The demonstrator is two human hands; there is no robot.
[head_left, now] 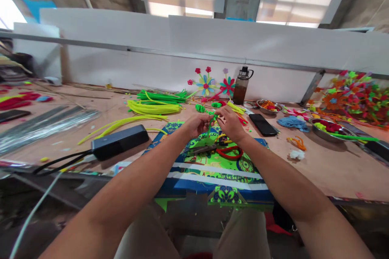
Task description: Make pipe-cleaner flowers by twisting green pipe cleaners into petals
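Observation:
Over a blue and green patterned board [212,188], my left hand [199,124] pinches a green fuzzy stem piece [209,127]. My right hand [228,123] is closed on the same green piece from the other side, its fingertips close to those of my left hand. Just beyond the hands lie curled green pieces [200,108]. Below them on the board rest red-handled scissors [229,153] and a pair of pliers [202,149].
Bundles of yellow stems [153,108] and green stems [164,97] lie at the left, behind a black power strip [120,141]. A bottle [241,85], a phone [263,124] and metal bowls [331,131] stand or lie to the right. Fuzzy flowers [206,85] stand behind.

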